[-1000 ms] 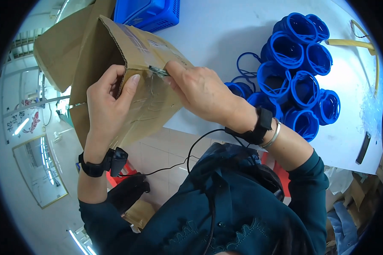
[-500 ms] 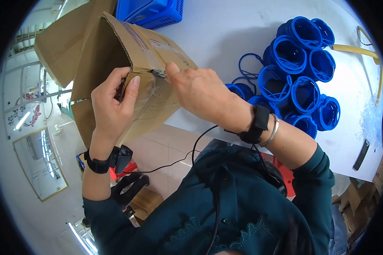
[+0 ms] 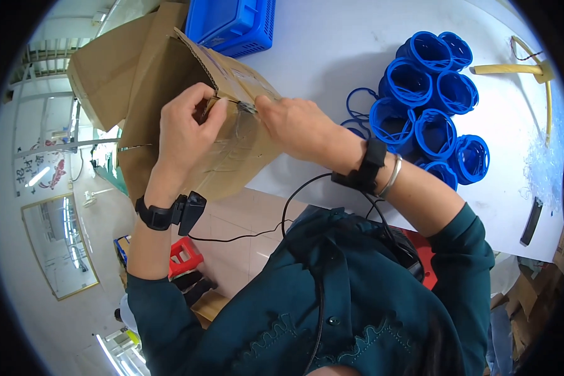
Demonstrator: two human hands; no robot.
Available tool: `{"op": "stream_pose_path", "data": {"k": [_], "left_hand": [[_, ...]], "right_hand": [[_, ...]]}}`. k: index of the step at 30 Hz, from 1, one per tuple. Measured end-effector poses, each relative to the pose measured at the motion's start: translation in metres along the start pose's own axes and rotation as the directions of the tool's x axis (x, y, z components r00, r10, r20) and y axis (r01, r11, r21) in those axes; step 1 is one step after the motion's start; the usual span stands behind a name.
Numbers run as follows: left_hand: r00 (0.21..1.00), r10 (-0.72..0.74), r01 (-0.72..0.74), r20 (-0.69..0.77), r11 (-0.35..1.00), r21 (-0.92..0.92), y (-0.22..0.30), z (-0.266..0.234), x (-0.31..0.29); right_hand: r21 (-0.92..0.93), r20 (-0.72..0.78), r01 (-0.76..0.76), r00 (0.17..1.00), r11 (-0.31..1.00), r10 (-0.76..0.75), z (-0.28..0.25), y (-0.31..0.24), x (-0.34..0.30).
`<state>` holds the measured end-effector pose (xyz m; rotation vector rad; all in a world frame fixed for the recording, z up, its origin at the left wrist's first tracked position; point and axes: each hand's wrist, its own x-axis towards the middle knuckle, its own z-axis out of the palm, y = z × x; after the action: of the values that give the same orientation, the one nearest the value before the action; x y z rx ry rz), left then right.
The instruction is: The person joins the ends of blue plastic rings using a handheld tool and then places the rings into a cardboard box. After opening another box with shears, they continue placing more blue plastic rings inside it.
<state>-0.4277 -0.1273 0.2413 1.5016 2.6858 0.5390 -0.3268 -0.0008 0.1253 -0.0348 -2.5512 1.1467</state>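
Note:
An open brown cardboard box (image 3: 229, 166) lies tipped at the left edge of the white table, its flaps spread and clear tape along its side. My left hand (image 3: 188, 128) is closed on the rim at the box's corner, thumb and fingers pinching the cardboard. Beside it, my right hand (image 3: 297, 128) is closed around a small grey metallic tool (image 3: 247, 108), whose tip meets the taped seam near that corner. Its handle is hidden in my fist, so its exact kind does not show.
Several blue plastic cups (image 3: 435, 133) with thin blue strands stand grouped on the white table (image 3: 319, 56) at right. Behind the box sits a blue crate (image 3: 232, 28). A yellow tube (image 3: 507, 69) and a black strip (image 3: 531, 222) lie far right. A black cable (image 3: 244, 238) hangs between my wrists.
Both hands have shifted slightly right in the picture, along with the box corner. The grey tool stays at the seam in my right hand, its tip now a little farther from the corner.

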Motion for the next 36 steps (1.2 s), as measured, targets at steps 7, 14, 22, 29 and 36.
{"op": "stream_pose_path", "data": {"k": [7,14,22,29,36], "left_hand": [[0.984,0.024,-0.007,-0.174,0.995,0.100,-0.003,0.020,-0.001],[0.975,0.069,-0.039,-0.212,0.989,0.144,0.001,0.024,-0.002],[0.976,0.049,-0.031,-0.212,0.996,0.087,0.006,0.023,-0.006],[0.983,0.086,-0.073,-0.162,0.993,0.088,0.010,0.021,-0.004],[0.989,0.033,-0.021,-0.144,0.996,0.085,-0.002,0.014,0.002]], "right_hand": [[-0.057,0.011,-0.045,0.999,0.997,0.045,0.006,-0.005,-0.004],[-0.113,0.036,-0.068,0.997,0.991,0.073,0.004,-0.010,-0.008],[-0.072,0.046,-0.003,0.999,0.997,0.006,-0.004,-0.005,-0.014],[-0.031,0.077,0.041,0.996,0.999,-0.038,-0.008,0.006,-0.022],[0.072,0.161,-0.130,0.980,0.989,0.117,-0.001,0.015,-0.043]]}}
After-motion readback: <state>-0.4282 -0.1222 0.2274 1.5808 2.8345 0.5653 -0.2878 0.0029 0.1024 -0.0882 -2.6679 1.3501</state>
